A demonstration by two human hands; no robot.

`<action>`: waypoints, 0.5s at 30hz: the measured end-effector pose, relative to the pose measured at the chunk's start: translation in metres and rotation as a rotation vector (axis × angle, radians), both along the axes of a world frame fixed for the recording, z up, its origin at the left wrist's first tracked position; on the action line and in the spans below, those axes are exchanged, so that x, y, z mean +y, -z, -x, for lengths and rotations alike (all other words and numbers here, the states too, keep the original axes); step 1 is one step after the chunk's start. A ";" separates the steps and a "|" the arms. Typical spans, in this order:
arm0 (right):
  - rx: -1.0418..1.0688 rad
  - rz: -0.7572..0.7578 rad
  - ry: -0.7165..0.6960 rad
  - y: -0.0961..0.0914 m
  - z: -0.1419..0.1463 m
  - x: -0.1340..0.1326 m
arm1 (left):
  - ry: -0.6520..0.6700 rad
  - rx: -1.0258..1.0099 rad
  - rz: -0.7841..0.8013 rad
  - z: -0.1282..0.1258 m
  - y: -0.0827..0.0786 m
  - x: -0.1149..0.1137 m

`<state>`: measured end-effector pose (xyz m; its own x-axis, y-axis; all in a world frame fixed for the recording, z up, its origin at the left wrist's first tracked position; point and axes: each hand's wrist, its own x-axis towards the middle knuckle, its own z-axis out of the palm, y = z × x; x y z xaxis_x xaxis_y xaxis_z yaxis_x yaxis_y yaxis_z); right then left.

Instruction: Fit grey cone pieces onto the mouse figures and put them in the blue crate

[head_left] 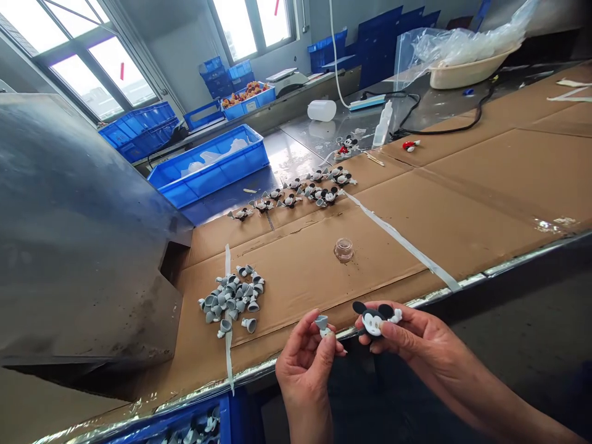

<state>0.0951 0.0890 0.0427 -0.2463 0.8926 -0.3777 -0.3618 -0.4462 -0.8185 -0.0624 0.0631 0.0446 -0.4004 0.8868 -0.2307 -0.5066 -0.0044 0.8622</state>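
Observation:
Between the thumb and fingers of my left hand is a small grey cone-shaped part with a white hand. My right hand grips a black-and-white mouse figure with round ears, its face turned up and a white hand sticking out on the right. Both pieces are held close together, a small gap apart, over the table's front edge. A pile of similar grey cone parts lies to the left on the cardboard. Farther back, several mouse figures with grey cones attached sit in rows.
A small clear cup stands mid-cardboard. At the lower left is a blue crate with more parts. Behind are a blue bin, a red-and-black mouse figure, a white bottle and a black cable. A metal housing blocks the left.

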 end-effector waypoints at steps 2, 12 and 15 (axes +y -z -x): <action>0.006 -0.008 -0.001 -0.001 0.000 0.000 | 0.036 0.011 0.011 0.005 0.006 0.000; 0.033 -0.015 -0.017 -0.002 0.002 0.001 | 0.039 0.038 -0.020 0.016 0.004 0.005; 0.038 -0.012 -0.009 -0.004 0.002 0.001 | 0.019 0.037 -0.014 0.017 0.000 0.006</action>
<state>0.0930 0.0902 0.0469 -0.2686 0.8946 -0.3572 -0.3884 -0.4399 -0.8097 -0.0790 0.0693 0.0445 -0.3912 0.8974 -0.2041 -0.4749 -0.0069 0.8800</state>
